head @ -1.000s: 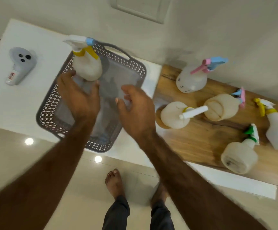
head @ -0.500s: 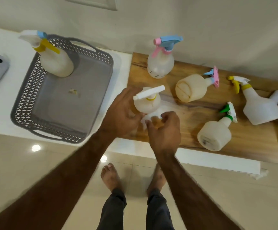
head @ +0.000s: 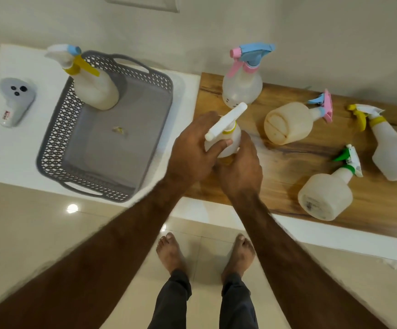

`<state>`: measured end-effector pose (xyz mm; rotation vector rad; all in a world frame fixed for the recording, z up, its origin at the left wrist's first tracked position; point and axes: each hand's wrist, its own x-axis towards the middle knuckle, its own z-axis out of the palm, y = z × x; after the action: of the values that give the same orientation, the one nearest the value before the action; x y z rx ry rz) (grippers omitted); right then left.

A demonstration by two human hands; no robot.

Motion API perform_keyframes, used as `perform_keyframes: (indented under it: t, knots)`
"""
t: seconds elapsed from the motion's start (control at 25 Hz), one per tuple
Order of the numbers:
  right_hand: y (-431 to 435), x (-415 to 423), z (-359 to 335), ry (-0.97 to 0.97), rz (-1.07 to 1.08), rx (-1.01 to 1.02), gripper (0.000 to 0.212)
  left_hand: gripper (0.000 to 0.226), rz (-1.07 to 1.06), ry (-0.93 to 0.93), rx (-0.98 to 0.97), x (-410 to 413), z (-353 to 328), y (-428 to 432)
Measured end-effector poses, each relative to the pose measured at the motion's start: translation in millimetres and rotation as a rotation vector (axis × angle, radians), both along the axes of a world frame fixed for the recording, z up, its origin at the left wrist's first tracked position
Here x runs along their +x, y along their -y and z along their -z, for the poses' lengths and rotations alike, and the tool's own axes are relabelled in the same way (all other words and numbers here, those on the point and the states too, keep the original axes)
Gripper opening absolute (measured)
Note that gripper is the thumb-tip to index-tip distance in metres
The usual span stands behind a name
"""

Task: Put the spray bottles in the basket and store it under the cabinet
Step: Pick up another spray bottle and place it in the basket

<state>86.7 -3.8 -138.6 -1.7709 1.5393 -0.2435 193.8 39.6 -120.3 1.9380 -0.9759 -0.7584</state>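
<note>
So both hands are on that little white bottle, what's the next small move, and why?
Probably carry the small white spray bottle with the yellow collar leftward over the grey perforated plastic basket. The left hand and right hand already grip it, and the basket holds only one bottle, leaving open floor.

Colours on the counter

A grey basket with little holes is sitting by whitish bottles wearing pink-and-blue, yellow and green tops.

Perforated plastic basket, grained wood board
</note>
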Motion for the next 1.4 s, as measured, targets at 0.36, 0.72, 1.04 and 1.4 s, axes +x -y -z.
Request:
perform_keyframes:
  t: [0.36,0.72,1.04,1.4]
  knots:
    - [7.3,120.5,-52.0,0.194,-0.311,-0.277,0.068,0.048,-0.446,0.318,-0.135,89.8,-38.2,-20.0]
    - [23.5,196.0,-15.1,0.091,-0.654,-0.023,0.049,0.042,-0.472,0.236,0.137,145.5,20.9,-48.1]
    - [51.3,223.7,15.4,0.062,-0.665,-0.047,0.038,0.042,-0.527,0.185,0.125,167.0,41.1,-22.7]
    - [46.0,214.7,10.0,0.01,-0.653,-0.178,0.053,0.052,-0.514,0.175,0.142,168.2,47.1,-19.0]
